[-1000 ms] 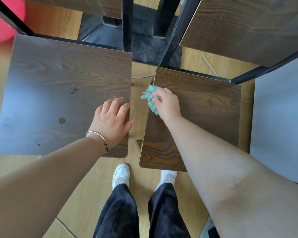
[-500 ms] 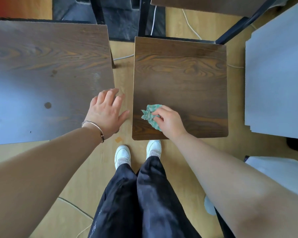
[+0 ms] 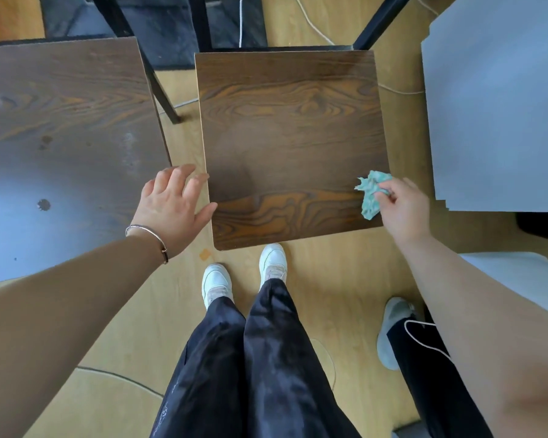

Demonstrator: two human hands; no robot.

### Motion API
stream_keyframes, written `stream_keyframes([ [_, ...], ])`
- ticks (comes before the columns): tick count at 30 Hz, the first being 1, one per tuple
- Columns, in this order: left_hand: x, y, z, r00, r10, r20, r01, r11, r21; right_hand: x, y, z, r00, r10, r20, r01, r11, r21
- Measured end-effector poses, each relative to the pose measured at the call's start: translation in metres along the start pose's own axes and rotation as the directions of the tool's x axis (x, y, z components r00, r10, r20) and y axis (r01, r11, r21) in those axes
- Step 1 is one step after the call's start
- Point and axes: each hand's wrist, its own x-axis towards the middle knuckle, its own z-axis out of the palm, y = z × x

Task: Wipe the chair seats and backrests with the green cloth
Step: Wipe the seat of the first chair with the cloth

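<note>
Green cloth [image 3: 371, 194], crumpled, long axis 12-to-6 o'clock, sits at 4 o'clock on the chair seat [image 3: 291, 137], pinched by the right hand [image 3: 404, 207] with curled fingers, while the left hand [image 3: 174, 207], fingers spread, touches its 8 o'clock edge.

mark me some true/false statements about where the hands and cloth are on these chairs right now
1. The right hand grips the cloth. True.
2. The cloth lies at the far left corner of the middle seat. False: it is at that seat's right edge, near the front.
3. The left hand holds a second cloth. False: it is empty, with fingers spread, beside the middle seat's left edge.
4. A bracelet sits on the left wrist. True.
5. The left seat shows dark spots. True.
</note>
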Motion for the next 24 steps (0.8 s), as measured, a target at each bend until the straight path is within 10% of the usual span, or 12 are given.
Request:
stream_keyframes([
  [9, 0.005, -0.004, 0.004, 1.0, 0.026, -0.013, -0.027, 1.0, -0.002, -0.001, -0.006, 0.037, 0.97, 0.237, 0.047, -0.242, 0.961, 0.131],
  [24, -0.023, -0.028, 0.002, 0.999, -0.047, -0.022, 0.046, 0.998, -0.052, -0.08, -0.125, 0.096, 0.987, -0.083, 0.136, 0.057, 0.981, 0.184],
])
